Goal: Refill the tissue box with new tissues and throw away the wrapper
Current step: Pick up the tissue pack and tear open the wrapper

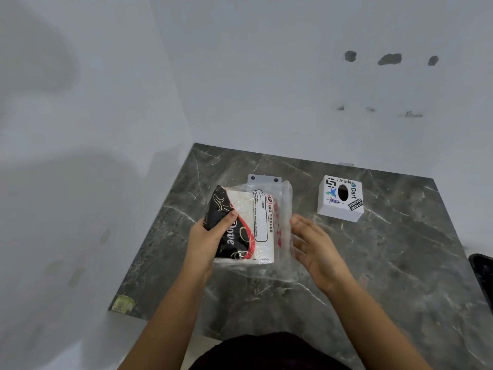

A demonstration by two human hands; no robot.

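A pack of tissues (250,222) in a clear plastic wrapper with black, red and white print is held above the dark marble table (400,263). My left hand (210,236) grips the pack's left side, thumb on top. The loose clear end of the wrapper (284,209) sticks out to the right. My right hand (317,249) is next to it with fingers spread, touching or nearly touching the plastic. A white cube tissue box (340,198) with stickers and an oval top hole stands on the table to the right, apart from both hands.
A flat white plate (262,179) with two dark holes lies behind the pack. White walls close off the table's back and left sides. A dark object (482,268) pokes in at the right edge. A yellowish sticker (123,303) marks the table's front left corner.
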